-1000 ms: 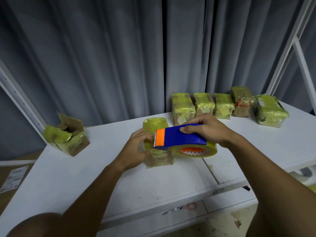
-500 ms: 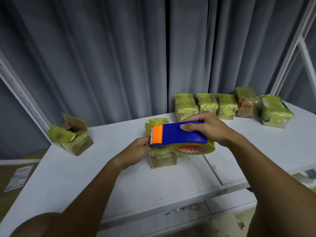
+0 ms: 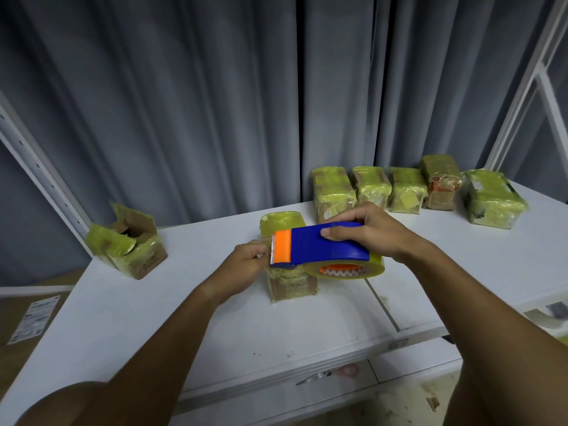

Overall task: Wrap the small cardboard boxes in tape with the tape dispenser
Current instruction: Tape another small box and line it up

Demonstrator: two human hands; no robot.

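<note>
While right hand (image 3: 373, 233) grips one tape dispenser (image 3: 322, 245), left hand (image 3: 246, 264) pinches its tape, seven boxes (image 3: 333, 192).

A white table (image 3: 129, 309) stands before grey curtains (image 3: 190, 103), white shelving uprights (image 3: 46, 179) at either side. A labelled cardboard carton (image 3: 18, 327) lies lower left.

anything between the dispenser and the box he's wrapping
Nothing visible does: the tape dispenser, gripped by the right hand, is right in front of the upright box, and the left hand pinches beside its blade.
</note>
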